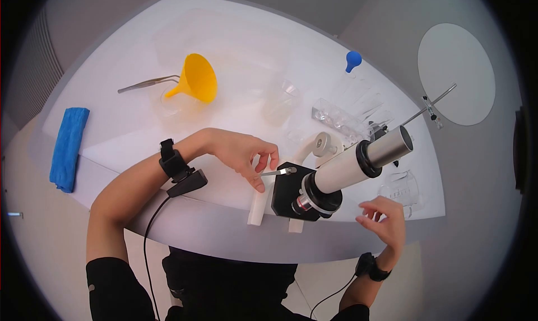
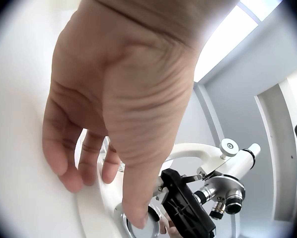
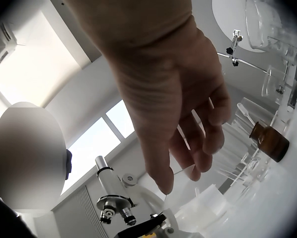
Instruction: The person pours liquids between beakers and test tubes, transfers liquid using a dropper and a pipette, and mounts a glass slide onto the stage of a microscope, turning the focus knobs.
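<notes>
The left hand (image 1: 241, 153) is beside the black stage (image 1: 283, 196) of a white microscope (image 1: 342, 172), thumb and fingers apart. A silver stage clip (image 1: 278, 172) sticks out past the stage edge toward its thumb, which overlaps the stage side in the left wrist view. Right of the microscope, the right hand (image 1: 385, 223) is raised with bent fingers. Faint edges of a thin clear glass piece (image 3: 182, 181) run between its thumb and a fingertip in the right wrist view. The objective lenses (image 2: 223, 201) hang over the stage.
A glass beaker (image 1: 400, 189) stands beyond the right hand. Farther back are a yellow funnel (image 1: 200, 80), tweezers (image 1: 147, 84), a clear box (image 1: 336, 119) and a blue-bulbed dropper (image 1: 353, 59). A blue cloth (image 1: 69, 147) lies left. A brown bottle (image 3: 272, 144) shows in the right wrist view.
</notes>
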A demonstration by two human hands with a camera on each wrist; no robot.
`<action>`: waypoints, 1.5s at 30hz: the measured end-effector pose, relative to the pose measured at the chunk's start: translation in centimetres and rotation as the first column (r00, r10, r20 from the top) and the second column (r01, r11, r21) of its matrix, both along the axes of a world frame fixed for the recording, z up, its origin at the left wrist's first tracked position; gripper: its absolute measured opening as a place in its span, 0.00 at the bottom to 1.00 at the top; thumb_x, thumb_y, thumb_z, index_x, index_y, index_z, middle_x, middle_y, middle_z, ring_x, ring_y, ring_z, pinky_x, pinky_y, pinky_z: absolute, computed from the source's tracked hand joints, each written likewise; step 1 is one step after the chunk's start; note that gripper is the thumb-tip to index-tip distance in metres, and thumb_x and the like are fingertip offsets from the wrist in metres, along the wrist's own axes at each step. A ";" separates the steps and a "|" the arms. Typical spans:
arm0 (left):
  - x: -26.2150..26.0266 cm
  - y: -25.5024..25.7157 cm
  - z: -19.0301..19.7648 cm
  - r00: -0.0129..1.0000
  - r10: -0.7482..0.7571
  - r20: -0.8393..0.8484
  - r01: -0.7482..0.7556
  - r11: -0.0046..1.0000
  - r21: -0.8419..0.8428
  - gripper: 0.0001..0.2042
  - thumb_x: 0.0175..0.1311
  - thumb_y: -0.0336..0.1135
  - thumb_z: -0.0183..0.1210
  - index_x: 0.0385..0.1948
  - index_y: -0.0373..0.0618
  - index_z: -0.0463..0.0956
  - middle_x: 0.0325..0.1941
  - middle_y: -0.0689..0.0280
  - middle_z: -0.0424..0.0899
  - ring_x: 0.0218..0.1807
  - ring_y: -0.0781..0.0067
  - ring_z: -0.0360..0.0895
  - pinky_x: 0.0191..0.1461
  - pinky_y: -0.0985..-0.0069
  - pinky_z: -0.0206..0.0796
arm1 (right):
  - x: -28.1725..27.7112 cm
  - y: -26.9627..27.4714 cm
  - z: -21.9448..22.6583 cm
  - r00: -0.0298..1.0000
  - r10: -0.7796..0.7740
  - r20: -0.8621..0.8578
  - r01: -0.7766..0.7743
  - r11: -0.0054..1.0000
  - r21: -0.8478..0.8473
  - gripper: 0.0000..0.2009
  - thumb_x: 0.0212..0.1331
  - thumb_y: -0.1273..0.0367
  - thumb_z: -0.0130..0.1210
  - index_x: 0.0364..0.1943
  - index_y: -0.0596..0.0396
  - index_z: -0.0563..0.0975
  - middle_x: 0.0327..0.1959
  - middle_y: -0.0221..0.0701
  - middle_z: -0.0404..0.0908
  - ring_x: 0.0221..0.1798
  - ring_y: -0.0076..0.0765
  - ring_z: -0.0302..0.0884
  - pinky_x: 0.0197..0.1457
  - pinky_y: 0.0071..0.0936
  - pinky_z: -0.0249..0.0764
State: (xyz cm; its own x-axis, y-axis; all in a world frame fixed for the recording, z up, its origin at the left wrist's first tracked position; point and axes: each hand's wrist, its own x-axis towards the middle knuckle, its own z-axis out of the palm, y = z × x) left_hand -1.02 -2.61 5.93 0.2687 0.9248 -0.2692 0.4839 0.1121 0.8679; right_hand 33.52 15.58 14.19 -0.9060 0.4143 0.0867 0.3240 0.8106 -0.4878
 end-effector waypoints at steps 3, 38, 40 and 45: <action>0.0 -0.2 0.4 0.999 -0.005 -0.046 0.005 1.000 -0.006 0.34 0.47 0.53 0.74 0.53 0.48 0.69 0.42 0.68 0.75 0.38 0.71 0.79 0.41 0.73 0.69 | 1.3 -1.0 -0.1 0.994 0.112 -0.021 -0.112 0.994 -0.018 0.14 0.40 0.71 0.72 0.36 0.54 0.84 0.24 0.28 0.80 0.23 0.23 0.73 0.25 0.19 0.67; 3.6 -2.0 6.3 0.966 0.199 0.165 -0.252 0.861 0.441 0.35 0.53 0.65 0.65 0.50 0.48 0.61 0.47 0.67 0.69 0.49 0.74 0.70 0.47 0.73 0.66 | 0.2 -2.6 -0.5 0.979 0.141 -0.148 -0.133 0.989 0.059 0.15 0.39 0.71 0.74 0.35 0.55 0.84 0.24 0.28 0.80 0.22 0.24 0.73 0.24 0.19 0.69; 3.9 -2.1 7.4 0.965 0.215 0.147 -0.257 0.884 0.391 0.33 0.56 0.66 0.61 0.48 0.47 0.63 0.45 0.67 0.71 0.46 0.75 0.71 0.45 0.74 0.67 | 0.6 -2.3 -0.6 0.978 0.134 -0.162 -0.127 0.990 0.056 0.15 0.39 0.72 0.74 0.35 0.55 0.84 0.24 0.28 0.80 0.22 0.24 0.73 0.24 0.19 0.69; 4.6 -2.1 7.2 0.935 0.250 0.251 -0.337 0.847 0.412 0.27 0.65 0.64 0.51 0.42 0.45 0.69 0.36 0.68 0.75 0.36 0.78 0.73 0.40 0.77 0.67 | 0.8 -2.4 -0.6 0.978 0.152 -0.146 -0.145 0.988 0.053 0.14 0.41 0.70 0.73 0.35 0.54 0.84 0.24 0.28 0.80 0.23 0.25 0.74 0.23 0.19 0.69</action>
